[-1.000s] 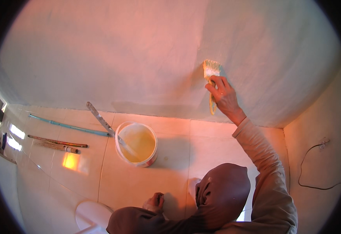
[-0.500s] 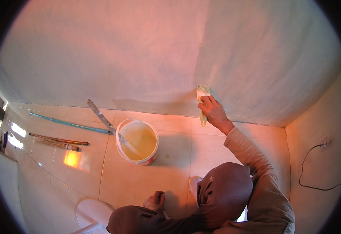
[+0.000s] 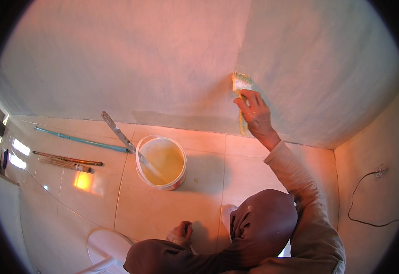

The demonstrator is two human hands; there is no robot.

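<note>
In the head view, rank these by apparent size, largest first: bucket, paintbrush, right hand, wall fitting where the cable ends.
1. Bucket
2. Right hand and paintbrush: similar in length, and the hand partly covers the brush, so unranked.
3. Wall fitting

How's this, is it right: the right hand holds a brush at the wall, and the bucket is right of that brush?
Not quite: the head view shows the bucket left of the brush, which the right hand holds at the wall.

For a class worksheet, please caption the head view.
Right hand holding a brush at a wall, an open bucket on the floor.
</note>
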